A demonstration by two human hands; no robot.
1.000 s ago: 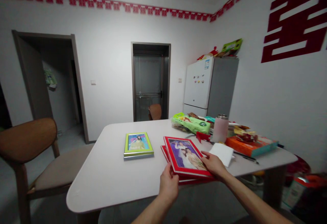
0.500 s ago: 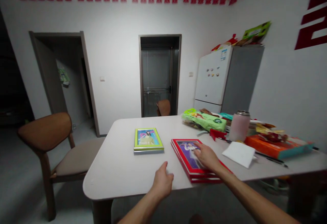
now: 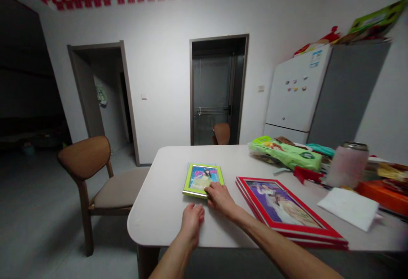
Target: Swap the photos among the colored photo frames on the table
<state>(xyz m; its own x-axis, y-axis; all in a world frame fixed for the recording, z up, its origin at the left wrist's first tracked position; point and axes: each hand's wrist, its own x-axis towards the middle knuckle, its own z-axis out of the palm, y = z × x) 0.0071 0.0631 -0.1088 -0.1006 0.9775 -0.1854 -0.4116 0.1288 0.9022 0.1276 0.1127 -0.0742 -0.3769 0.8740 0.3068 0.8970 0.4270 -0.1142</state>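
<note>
A picture frame with a lime-green border [image 3: 186, 187] lies on the white table, with a photo of a person in a pale dress in it. Its near right corner is pinched by my right hand [image 3: 219, 198], thumb at the front edge. A thin bluish edge shows behind it, apparently another frame underneath. My left hand [image 3: 192, 221] hovers just short of the frame's near edge, fingers loosely bent and holding nothing. To the right is a stack of red picture frames [image 3: 264, 215], its top photo on a purple ground; neither hand touches it.
On the table's right side [image 3: 153, 211] are a green packet [image 3: 287, 153], a pink tumbler [image 3: 347, 166], folded white paper [image 3: 350, 207] and an orange box [image 3: 382, 196]. A wooden chair [image 3: 86, 156] stands at the left. Behind are a fridge [image 3: 293, 96] and two doorways.
My right hand has left the red frames and moved left onto the green frame's corner. My left hand's fingers are more bent. The view has swung left.
</note>
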